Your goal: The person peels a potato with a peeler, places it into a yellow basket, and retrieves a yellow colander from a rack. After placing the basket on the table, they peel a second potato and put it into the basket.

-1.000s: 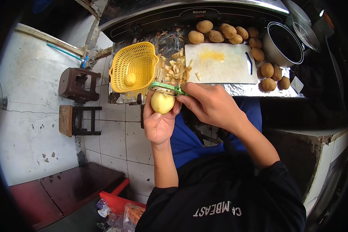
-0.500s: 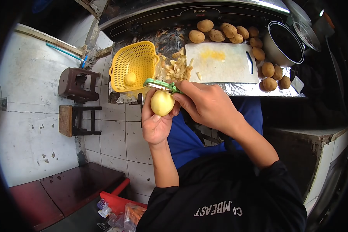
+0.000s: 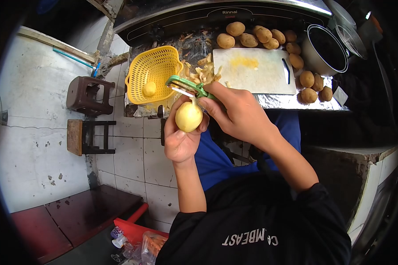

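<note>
My left hand (image 3: 179, 140) grips a peeled yellow potato (image 3: 189, 116) in front of my body. My right hand (image 3: 235, 111) holds a green peeler (image 3: 186, 86), its blade lifted just above and left of the potato. Behind them a yellow plastic basket (image 3: 154, 66) holds one peeled potato (image 3: 149, 88). A heap of peelings (image 3: 204, 73) lies between the basket and a white cutting board (image 3: 256, 70).
Several unpeeled potatoes (image 3: 261, 36) lie behind and to the right of the board, near a dark pot (image 3: 325, 51). A black stove (image 3: 216, 17) stands at the back. Two small stools (image 3: 87, 95) sit on the tiled floor at left; a red bin (image 3: 135, 232) is below.
The peeler has lifted off the potato's top and moved up toward the basket. The left hand turned the potato slightly and shifted it to the right.
</note>
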A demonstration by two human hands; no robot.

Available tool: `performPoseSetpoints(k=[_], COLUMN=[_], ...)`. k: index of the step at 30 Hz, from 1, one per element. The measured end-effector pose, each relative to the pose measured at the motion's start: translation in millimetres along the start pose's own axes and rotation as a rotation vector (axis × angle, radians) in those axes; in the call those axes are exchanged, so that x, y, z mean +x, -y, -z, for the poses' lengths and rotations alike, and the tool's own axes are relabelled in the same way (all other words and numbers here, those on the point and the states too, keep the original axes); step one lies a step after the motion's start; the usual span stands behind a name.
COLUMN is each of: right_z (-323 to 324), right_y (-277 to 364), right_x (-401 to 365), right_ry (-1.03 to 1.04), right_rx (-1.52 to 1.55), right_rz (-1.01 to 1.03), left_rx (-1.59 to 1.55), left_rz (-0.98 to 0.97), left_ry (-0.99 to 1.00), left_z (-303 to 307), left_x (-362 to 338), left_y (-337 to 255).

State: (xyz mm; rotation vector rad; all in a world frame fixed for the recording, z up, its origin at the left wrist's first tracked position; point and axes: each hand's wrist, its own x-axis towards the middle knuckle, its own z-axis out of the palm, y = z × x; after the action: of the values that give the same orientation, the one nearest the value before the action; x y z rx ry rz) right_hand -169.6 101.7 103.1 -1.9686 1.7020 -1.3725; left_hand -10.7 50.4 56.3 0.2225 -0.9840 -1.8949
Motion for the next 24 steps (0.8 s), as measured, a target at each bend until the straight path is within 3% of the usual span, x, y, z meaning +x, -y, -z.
performPoseSetpoints(k=[2, 6, 8, 11, 12, 13, 15, 17, 19, 24], right_z=[3, 4, -8, -21, -14, -14, -15, -22, -26, -20], right_y=[2, 6, -3, -22, -21, -23, -26, -28, -28, -37], right_x=[2, 6, 10, 25, 32, 34, 36, 34, 31, 34], right_ry=[0.038, 0.115, 0.03, -0.072, 0.022, 0.027, 0.24, 0.236, 0.207, 0.315], right_rx=[0.248, 0.31, 0.453, 0.575, 0.69, 0.691, 0.539, 0.557, 0.816, 0.925], right_rz=[-0.166, -0.235, -0.363, -0.365, -0.481, -0.48, -0.448, -0.401, -0.538, -0.694], left_rx=[-0.032, 0.053, 0.041, 0.058, 0.064, 0.07, 0.048, 0.086, 0.106, 0.139], left_rz=[-0.005, 0.025, 0.002, -0.021, -0.015, -0.009, -0.008, 0.003, 0.014, 0.059], left_ry=[0.049, -0.051, -0.018, 0.002, -0.01, -0.023, -0.028, -0.048, -0.052, -0.045], left_z=[7, -2, 2, 11, 12, 14, 18, 19, 18, 26], left_x=[0, 2, 7, 11, 11, 11, 12, 15, 18, 18], left_y=[3, -2, 2, 5, 6, 7, 7, 7, 9, 13])
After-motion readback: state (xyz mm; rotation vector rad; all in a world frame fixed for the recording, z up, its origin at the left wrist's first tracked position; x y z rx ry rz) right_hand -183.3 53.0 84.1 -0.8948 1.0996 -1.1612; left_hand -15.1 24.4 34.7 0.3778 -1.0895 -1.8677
